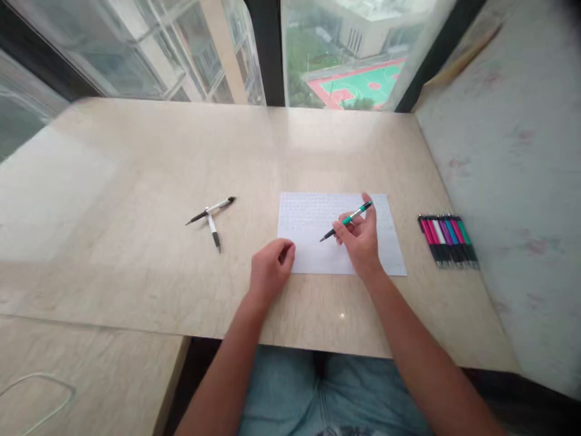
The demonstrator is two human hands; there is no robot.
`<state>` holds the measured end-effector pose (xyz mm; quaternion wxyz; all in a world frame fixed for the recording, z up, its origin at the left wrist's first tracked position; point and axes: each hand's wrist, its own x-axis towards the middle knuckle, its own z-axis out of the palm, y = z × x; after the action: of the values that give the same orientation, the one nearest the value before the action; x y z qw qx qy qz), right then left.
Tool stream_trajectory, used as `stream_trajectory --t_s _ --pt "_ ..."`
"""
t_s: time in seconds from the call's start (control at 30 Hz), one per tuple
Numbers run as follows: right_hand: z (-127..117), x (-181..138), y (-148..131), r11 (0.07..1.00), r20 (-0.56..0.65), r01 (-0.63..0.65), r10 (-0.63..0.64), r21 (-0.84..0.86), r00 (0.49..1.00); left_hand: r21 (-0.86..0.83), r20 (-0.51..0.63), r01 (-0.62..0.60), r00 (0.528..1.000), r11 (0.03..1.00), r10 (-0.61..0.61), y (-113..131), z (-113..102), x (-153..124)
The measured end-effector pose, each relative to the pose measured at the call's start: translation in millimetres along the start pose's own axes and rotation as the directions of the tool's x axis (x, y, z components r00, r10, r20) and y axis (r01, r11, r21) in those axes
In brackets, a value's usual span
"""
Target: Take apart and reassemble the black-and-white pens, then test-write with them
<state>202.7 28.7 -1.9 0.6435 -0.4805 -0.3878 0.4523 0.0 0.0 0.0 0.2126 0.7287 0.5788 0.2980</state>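
Pen first: where does it sit in the head view?
The green pen [347, 220] is in the right hand [361, 239], pinched between thumb and fingers. It slants down to the left, with its dark tip over the middle of the sheet of paper [308, 209].

Is the tip on the paper?
I cannot tell; it is on or just above the sheet. Faint lines of writing cover the upper part of the sheet, so I judge this to be a writing grip, held at or between strokes.

And the left hand [270, 269]?
It is loosely curled with nothing in it, and rests on the worktop [136, 181] at the sheet's near left corner, knuckles touching the edge.

What would a further stroke call for?
In my judgement, it needs the tip pressed lightly to the sheet while the left hand keeps that corner from sliding.

What else is on the worktop?
Two black-and-white pens [211, 218] lie crossed, well apart to the left. A row of coloured pens [447, 239] lies side by side near the right edge. Beyond the far edge is a window [354, 54].
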Motion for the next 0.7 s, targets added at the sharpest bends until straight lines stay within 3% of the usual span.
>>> stream_trajectory --t_s 0.17,0.27,0.5,0.7 --pt "-6.6 -1.6 1.0 0.992 -0.008 -0.125 0.125 0.005 0.992 -0.027 0.075 -0.081 0.994 0.996 0.083 2.2 -0.9 -2.7" --pt "-5.5 -3.9 1.3 0.992 0.002 -0.123 0.123 -0.003 0.992 -0.039 0.135 -0.121 0.983 0.992 0.125 2.9 0.4 -4.0" --pt "6.0 -10.2 0.1 0.951 0.237 -0.015 0.092 -0.310 0.967 -0.012 0.240 -0.151 0.959 0.988 0.150 1.5 4.5 -5.8" --pt "22.1 -6.0 4.5 0.805 0.206 0.096 0.034 -0.585 0.978 -0.002 0.288 -0.148 0.947 0.989 0.142 4.5 3.4 -5.3"
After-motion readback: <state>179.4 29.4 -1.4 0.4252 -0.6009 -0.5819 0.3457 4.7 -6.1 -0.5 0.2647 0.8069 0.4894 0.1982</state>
